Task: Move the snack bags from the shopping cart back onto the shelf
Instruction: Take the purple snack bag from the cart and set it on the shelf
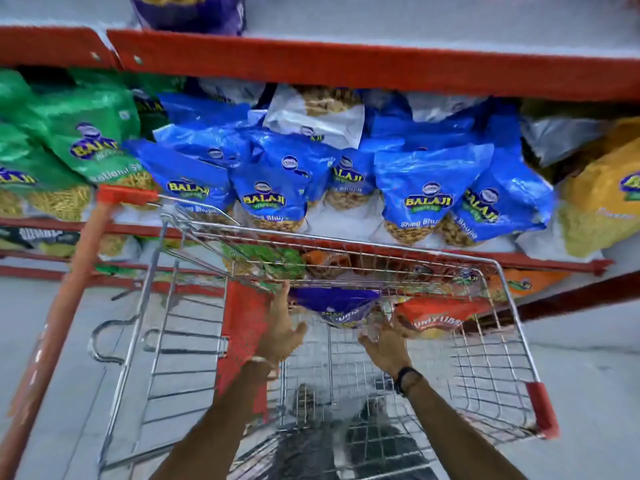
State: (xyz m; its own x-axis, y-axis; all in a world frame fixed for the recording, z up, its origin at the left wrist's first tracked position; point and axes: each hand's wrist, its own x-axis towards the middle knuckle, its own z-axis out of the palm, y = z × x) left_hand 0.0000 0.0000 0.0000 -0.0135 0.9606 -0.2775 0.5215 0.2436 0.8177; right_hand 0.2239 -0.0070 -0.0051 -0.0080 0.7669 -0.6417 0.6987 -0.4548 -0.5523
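Both my hands reach down into the wire shopping cart [512, 341]. A purple snack bag [334, 304] lies at the cart's far end, with an orange-red snack bag [436, 318] to its right. My left hand [280, 327] is open, fingers spread, just left of the purple bag. My right hand [384, 341] is open too, below the gap between the two bags, fingertips near the purple bag's lower edge. Neither hand holds a bag. Above the cart, the red-edged shelf [346, 64] carries rows of blue snack bags [412, 195].
Green bags [83, 140] fill the shelf's left, yellow bags [602, 199] its right. One purple bag [190, 12] stands on the upper shelf. The cart's red handle [59, 323] runs down the left. Lower shelves hold green and orange bags behind the cart's front wall.
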